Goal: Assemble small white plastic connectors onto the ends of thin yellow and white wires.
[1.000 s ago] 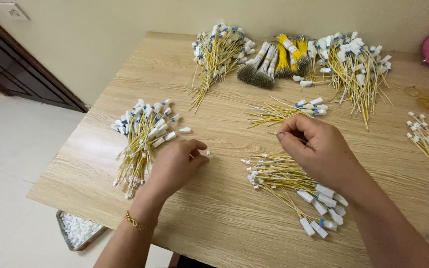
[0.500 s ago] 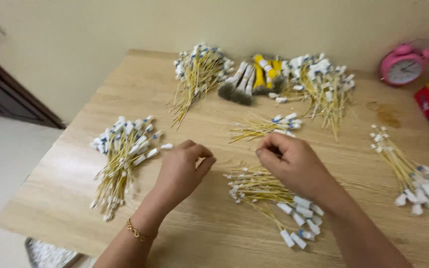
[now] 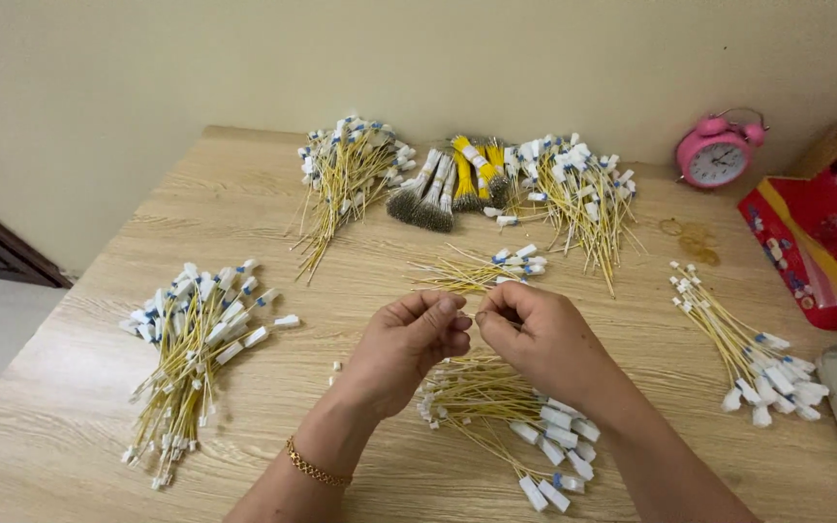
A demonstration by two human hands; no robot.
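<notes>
Six heaps of yellow wires with white plugs lie on the table (image 3: 244, 208): one at the left (image 3: 191, 353), one at the back left (image 3: 346, 179), one at the back right (image 3: 573, 189), a small one in the middle (image 3: 477, 271), one under the hands (image 3: 511, 412), one at the right (image 3: 748, 353). There are perhaps four grey brush-like bundles (image 3: 433, 199), hard to separate, one pink alarm clock (image 3: 716, 155), one red box (image 3: 821, 247), and two hands.
</notes>
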